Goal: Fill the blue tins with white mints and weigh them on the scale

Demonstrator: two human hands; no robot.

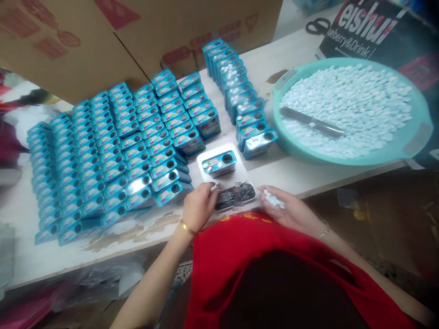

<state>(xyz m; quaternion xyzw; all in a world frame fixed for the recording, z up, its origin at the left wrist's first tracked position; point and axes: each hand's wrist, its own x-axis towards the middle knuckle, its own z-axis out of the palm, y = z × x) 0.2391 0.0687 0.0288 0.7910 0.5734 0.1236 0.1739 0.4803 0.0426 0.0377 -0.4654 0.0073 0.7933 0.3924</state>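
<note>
A blue tin (219,163) with a round dark opening stands on a white scale (244,170), with a few white candies lying on its top. Just below the tin, at the scale's left side, my left hand (200,205) has its fingers pinched together around a small white candy (214,185). My right hand (290,211) is cupped palm up to the right of the scale, holding a small heap of white candies (273,199). The scale's black display panel (236,195) lies between my two hands.
Rows of blue tins (113,151) cover the table's left. Another column of tins (236,87), some with candies on top, runs behind the scale. A turquoise basin (353,157) of white candies with a metal blade (312,122) stands right. Cardboard boxes (154,36) line the back.
</note>
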